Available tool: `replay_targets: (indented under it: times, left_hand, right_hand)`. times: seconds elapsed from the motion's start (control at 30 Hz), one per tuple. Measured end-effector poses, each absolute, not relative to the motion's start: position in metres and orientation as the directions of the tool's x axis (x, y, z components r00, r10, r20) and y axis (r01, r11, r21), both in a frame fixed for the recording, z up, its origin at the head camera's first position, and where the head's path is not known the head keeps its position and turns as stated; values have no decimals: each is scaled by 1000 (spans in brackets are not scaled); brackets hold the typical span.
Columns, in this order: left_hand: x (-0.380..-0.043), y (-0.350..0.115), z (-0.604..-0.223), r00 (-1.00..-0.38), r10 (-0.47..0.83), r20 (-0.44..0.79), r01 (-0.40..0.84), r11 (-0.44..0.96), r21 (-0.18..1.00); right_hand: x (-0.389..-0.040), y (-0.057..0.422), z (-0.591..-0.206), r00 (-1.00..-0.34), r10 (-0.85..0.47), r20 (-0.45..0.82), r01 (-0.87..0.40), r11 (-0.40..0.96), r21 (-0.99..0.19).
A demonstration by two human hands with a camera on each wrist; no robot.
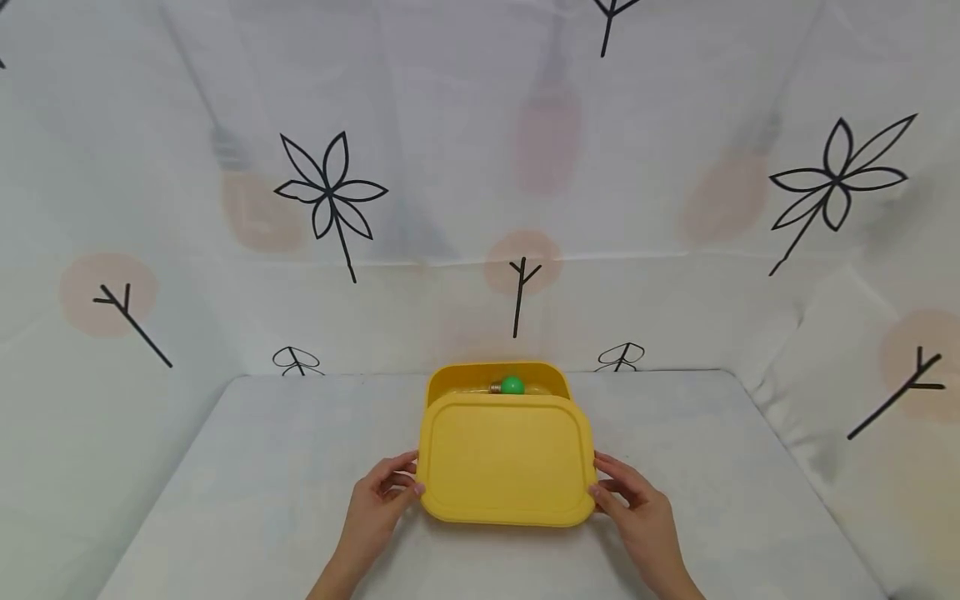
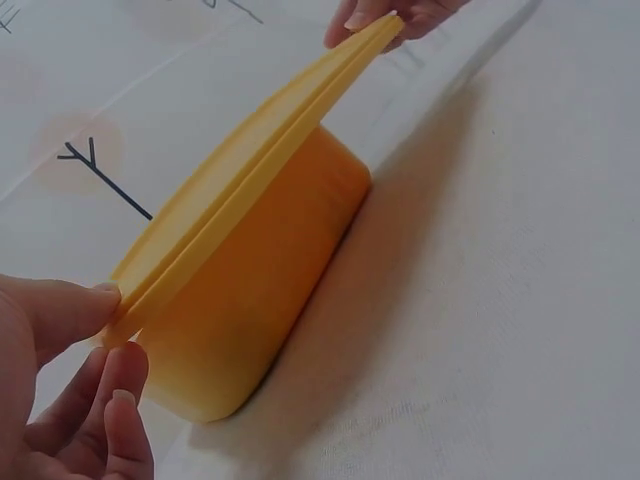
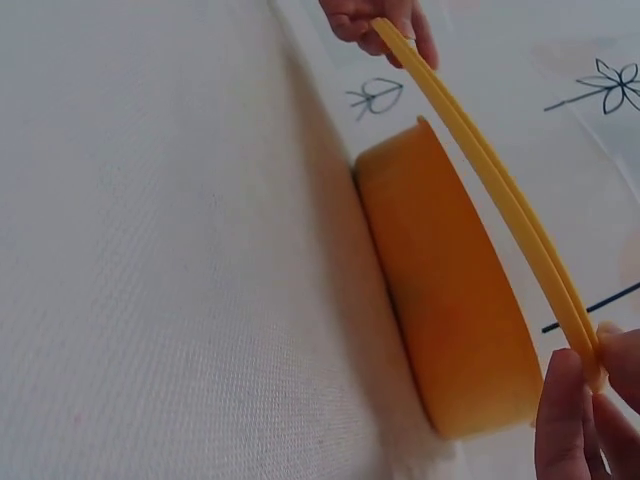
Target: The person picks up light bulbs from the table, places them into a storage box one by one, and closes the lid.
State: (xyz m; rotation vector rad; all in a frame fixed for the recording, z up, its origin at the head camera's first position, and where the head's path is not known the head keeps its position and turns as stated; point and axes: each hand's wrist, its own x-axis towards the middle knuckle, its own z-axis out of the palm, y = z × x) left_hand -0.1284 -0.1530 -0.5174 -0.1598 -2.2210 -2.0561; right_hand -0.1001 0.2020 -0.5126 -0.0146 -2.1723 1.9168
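Observation:
A yellow lid (image 1: 506,458) with rounded corners is held between both hands, over the near part of a deeper yellow box (image 1: 457,377). My left hand (image 1: 382,500) pinches the lid's left edge, thumb on top and fingers beneath. At the opposite edge my right hand (image 1: 637,512) pinches it the same way. Both wrist views show the lid (image 3: 510,215) raised off the box (image 3: 450,290), with a gap along the near side. Past the lid's far edge, a green bulb (image 1: 512,385) with a metal screw base lies inside the box; the lid hides the rest of the inside.
The box stands on a table covered with white cloth (image 1: 285,467). Behind and at both sides hangs a white curtain (image 1: 450,183) printed with black flowers, twigs and pale round patches.

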Motion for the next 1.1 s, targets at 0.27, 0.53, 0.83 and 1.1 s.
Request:
replay_targets:
  times: [0.27, 0.53, 0.83, 1.1]
  left_hand:
    - [-127, -154, -519, -979, 21, 201, 202, 120, 972]
    - [-126, -155, -519, -979, 50, 199, 204, 176, 963]
    - [-127, -160, -522, -958, 123, 259, 282, 230, 932]
    - [-122, -153, -511, -973, 78, 218, 232, 291, 928]
  right_hand:
    - [-100, 200, -511, -969, 161, 188, -157, 189, -969]
    - [-99, 203, -511, -979, 104, 176, -148, 231, -962]
    - [-99, 204, -512, -980, 37, 198, -178, 301, -937]
    - [-99, 201, -513, -966, -4, 259, -241, 372, -896]
